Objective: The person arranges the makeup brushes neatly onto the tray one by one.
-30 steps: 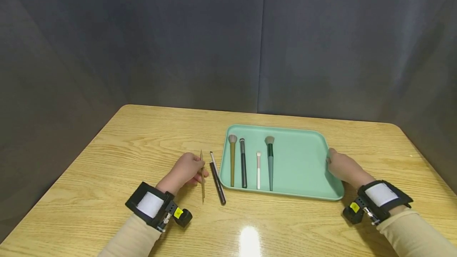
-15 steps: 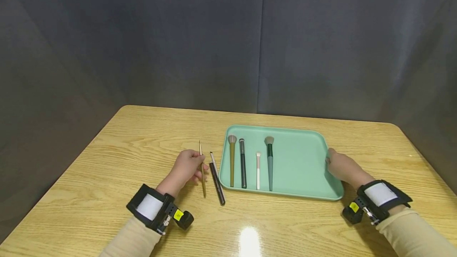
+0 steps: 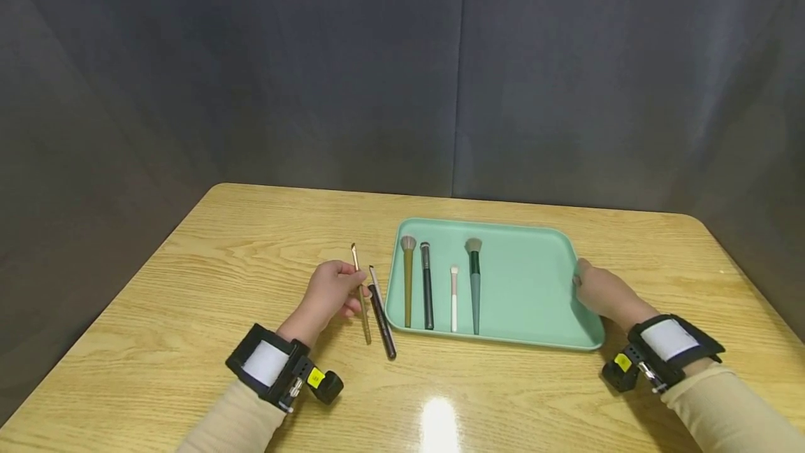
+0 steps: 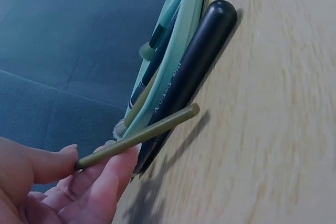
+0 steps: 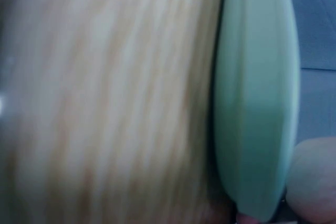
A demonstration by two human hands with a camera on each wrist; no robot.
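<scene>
Pinching a thin gold brush (image 3: 360,292) mid-handle just left of the green tray (image 3: 534,313), the left hand (image 3: 330,296) lifts something seemingly light, stiff and slippery, while the right hand (image 3: 604,296) grips the tray's right rim.

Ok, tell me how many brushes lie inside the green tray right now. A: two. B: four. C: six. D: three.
B: four brushes lie side by side in the green tray, while the thin gold brush is pinched by the left hand and the dark brush rests on the table outside it.
</scene>
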